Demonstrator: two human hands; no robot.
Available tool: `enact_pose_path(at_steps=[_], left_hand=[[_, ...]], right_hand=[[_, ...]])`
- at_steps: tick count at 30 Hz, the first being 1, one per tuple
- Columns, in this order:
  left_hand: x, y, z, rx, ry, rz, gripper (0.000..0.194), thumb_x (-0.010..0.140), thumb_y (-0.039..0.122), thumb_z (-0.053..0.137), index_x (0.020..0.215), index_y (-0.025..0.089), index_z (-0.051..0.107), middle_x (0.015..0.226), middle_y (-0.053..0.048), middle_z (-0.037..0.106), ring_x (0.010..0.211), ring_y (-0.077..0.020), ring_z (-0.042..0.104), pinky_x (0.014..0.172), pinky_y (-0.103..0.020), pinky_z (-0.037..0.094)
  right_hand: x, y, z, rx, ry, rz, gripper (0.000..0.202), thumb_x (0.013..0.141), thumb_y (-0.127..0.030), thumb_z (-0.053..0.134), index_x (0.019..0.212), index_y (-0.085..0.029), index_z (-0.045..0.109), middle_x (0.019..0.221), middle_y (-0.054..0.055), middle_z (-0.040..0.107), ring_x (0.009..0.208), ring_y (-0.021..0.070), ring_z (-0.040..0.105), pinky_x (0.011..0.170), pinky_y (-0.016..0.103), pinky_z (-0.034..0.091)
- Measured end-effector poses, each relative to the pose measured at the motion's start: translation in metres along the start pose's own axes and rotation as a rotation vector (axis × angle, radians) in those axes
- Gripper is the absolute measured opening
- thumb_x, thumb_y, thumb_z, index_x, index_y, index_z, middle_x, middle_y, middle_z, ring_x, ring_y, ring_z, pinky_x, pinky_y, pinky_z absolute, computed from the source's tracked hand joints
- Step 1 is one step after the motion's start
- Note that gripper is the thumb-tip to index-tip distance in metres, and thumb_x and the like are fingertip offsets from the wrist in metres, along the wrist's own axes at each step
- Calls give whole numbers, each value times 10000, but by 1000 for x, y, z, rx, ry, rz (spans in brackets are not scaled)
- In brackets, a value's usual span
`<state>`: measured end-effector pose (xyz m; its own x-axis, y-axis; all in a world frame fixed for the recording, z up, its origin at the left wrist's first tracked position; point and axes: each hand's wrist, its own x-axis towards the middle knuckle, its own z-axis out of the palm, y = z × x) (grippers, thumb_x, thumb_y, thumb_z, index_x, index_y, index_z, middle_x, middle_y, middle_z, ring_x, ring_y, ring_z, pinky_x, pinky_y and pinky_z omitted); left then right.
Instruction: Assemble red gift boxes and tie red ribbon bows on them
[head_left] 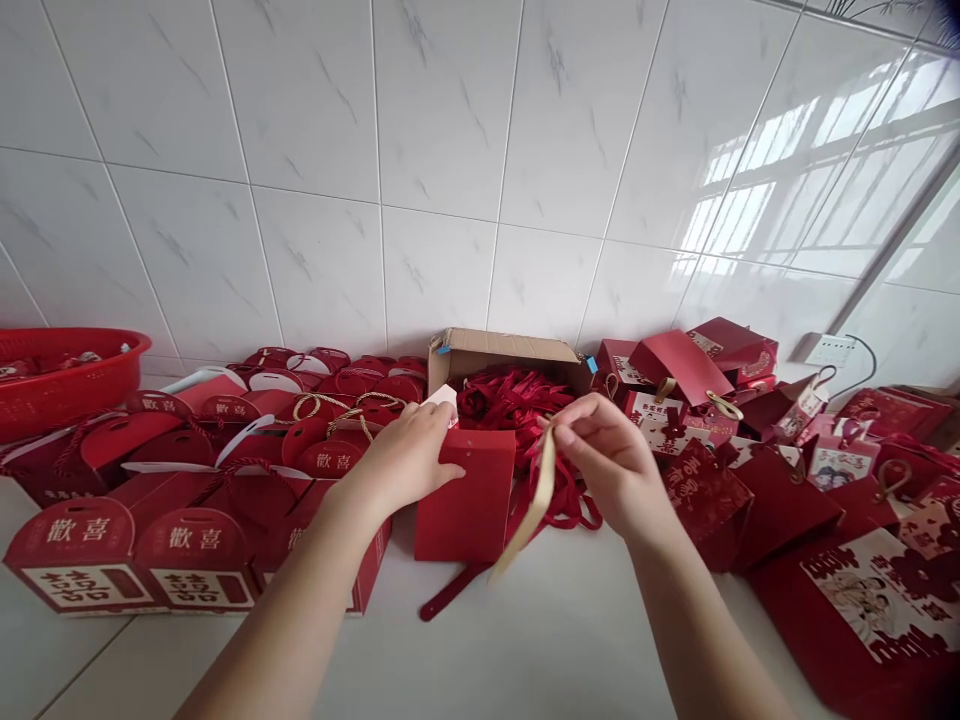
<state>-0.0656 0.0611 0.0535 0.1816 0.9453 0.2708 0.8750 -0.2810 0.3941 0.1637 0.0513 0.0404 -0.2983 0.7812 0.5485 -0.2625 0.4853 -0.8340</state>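
Observation:
My left hand (pixel 409 450) grips a plain red gift box (pixel 466 515) at its upper left, thumb over the near face and fingers behind the top edge. The box stands upright on the white surface. To its right, my right hand (pixel 604 455) pinches one end of a pale gold strap (pixel 541 485) between thumb and fingertips; the strap hangs down, slightly blurred. A dark red strap (pixel 454 592) lies in front of the box. Behind it, an open cardboard carton (pixel 510 348) is filled with red straps (pixel 510 395), some spilling over the front.
Rows of red boxes (pixel 82 535) with cord handles stand at left. Behind them sits a red plastic basin (pixel 82 380). More red boxes (pixel 701 500) crowd the right side, and a power strip (pixel 825 348) is by the tiled wall (pixel 442 130).

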Motion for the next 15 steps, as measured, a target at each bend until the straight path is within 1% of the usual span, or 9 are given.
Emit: enact_pose_path(at_steps=[1, 3, 4, 5, 7, 9, 12, 13, 15], left_hand=[[2, 1, 3, -14, 4, -1, 341, 675, 240, 702, 979, 217, 551, 1091, -119, 621, 1083, -367, 556, 826, -416, 452], [3, 4, 9, -58, 0, 10, 341, 658, 237, 711, 942, 224, 524, 1060, -91, 623, 1047, -343, 570, 821, -398, 454], [4, 5, 11, -89, -6, 14, 360, 656, 256, 718, 949, 231, 511, 1047, -75, 623, 1029, -327, 579, 807, -382, 461], [5, 7, 14, -123, -12, 18, 387, 653, 277, 725, 967, 239, 502, 1037, -61, 622, 1011, -311, 588, 790, -365, 468], [7, 10, 21, -190, -6, 16, 459, 654, 313, 731, 1039, 245, 491, 1029, -56, 615, 992, -288, 599, 763, -339, 478], [10, 12, 29, -250, 14, 3, 539, 666, 331, 725, 1135, 241, 476, 991, -55, 612, 948, -267, 613, 749, -328, 483], [17, 12, 41, -320, 53, -24, 623, 673, 331, 722, 1219, 243, 436, 877, -18, 611, 861, -242, 625, 743, -328, 481], [19, 11, 43, -337, 63, -28, 620, 670, 330, 723, 1213, 244, 437, 848, -4, 609, 834, -234, 624, 737, -327, 480], [22, 9, 47, -366, 69, -18, 523, 667, 331, 722, 1129, 239, 495, 838, 6, 614, 810, -222, 621, 725, -318, 476]], right_hand=[[3, 7, -4, -118, -65, -23, 95, 900, -291, 602, 877, -201, 580, 791, 3, 607, 717, 106, 561, 661, 226, 454], [8, 23, -12, -300, -205, -63, 122, 910, -296, 584, 871, -183, 607, 828, 25, 619, 772, 123, 562, 723, 256, 461], [10, 31, -15, -343, -251, -80, 142, 909, -306, 582, 862, -175, 614, 834, 34, 625, 785, 130, 563, 740, 268, 463], [12, 38, -17, -351, -270, -93, 163, 908, -319, 581, 852, -169, 615, 828, 37, 627, 777, 131, 564, 734, 272, 466], [15, 50, -20, -314, -262, -100, 196, 911, -345, 573, 844, -165, 608, 789, 30, 621, 719, 122, 560, 678, 259, 470], [16, 57, -21, -310, -248, -108, 210, 917, -354, 562, 843, -163, 609, 777, 27, 623, 690, 115, 562, 650, 248, 470], [16, 57, -24, -381, -221, -137, 193, 915, -334, 565, 848, -163, 623, 798, 32, 644, 723, 122, 580, 686, 251, 472], [17, 56, -25, -411, -220, -142, 184, 914, -324, 566, 850, -163, 628, 808, 34, 651, 740, 126, 587, 702, 253, 472], [17, 52, -27, -471, -250, -143, 162, 912, -295, 564, 857, -162, 639, 820, 38, 665, 764, 132, 599, 725, 256, 472]])
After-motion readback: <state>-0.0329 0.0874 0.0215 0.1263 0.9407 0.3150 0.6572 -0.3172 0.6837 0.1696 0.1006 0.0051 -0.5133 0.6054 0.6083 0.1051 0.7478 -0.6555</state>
